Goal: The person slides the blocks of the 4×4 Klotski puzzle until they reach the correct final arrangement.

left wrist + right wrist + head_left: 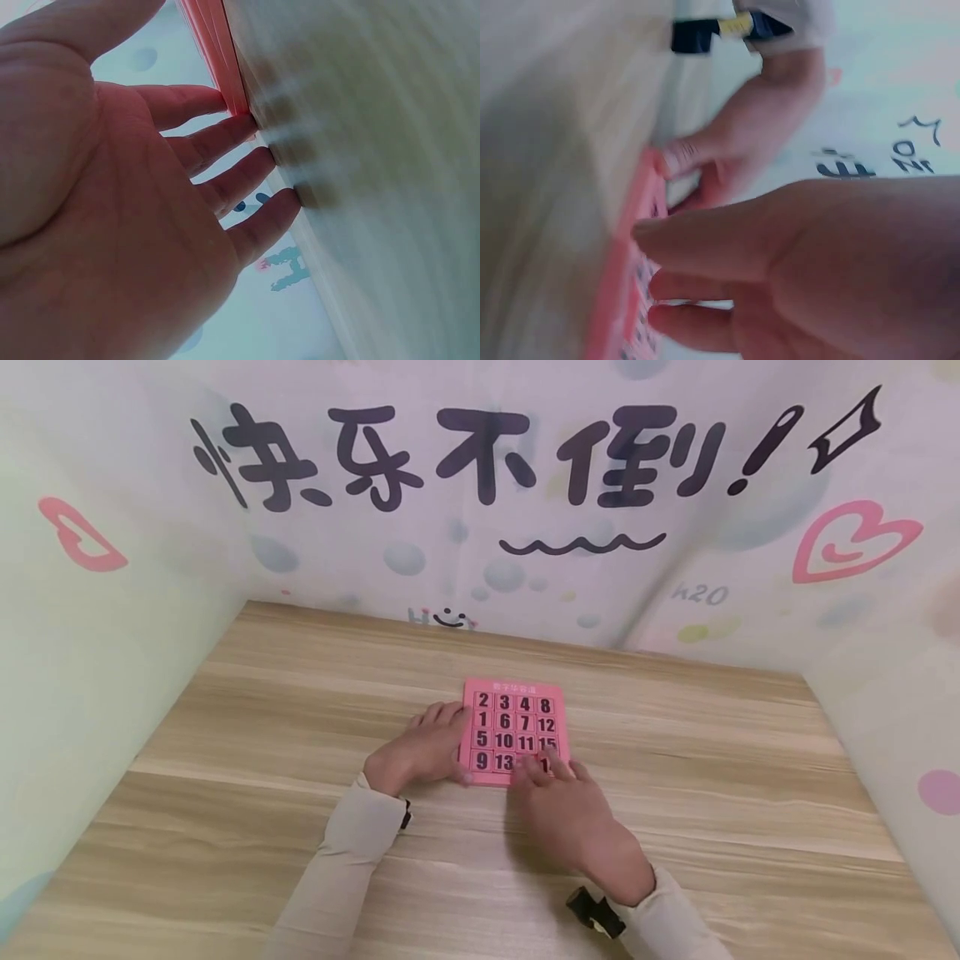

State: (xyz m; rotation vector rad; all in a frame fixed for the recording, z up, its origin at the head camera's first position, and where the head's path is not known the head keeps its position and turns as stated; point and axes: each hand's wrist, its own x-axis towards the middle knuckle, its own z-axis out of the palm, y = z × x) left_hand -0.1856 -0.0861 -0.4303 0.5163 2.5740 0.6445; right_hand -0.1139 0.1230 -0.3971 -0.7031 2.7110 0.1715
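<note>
Nearest are two pale sleeves (330, 877), each with a black band (596, 912) at the wrist, over a surface (712, 760) of light wood grain streaked lengthwise in brown. The right hand (567, 810) is loosely extended, gripping nothing, its fingertips over the near right tiles (505, 722) and partly hiding the bottom row. The left hand (423, 747) is relaxed too, fingers nearly straight and spread along the left edge of the pink board (517, 686), thumb at its near left corner. The board lies flat on the surface, between the hands and around its middle; its top row reads 2, 3, 4, 8. Beyond it the bare wood runs back to a straight far edge. A pale green side wall (97, 635) stands at the left, a whitish one (900, 718) at the right with a purple dot (941, 792). Farthest is a creased white backdrop (360, 568) with bluish bubbles, a small smiley (450, 622) low down, and big dark Chinese lettering (487, 468) above a wavy line (585, 547)
</note>
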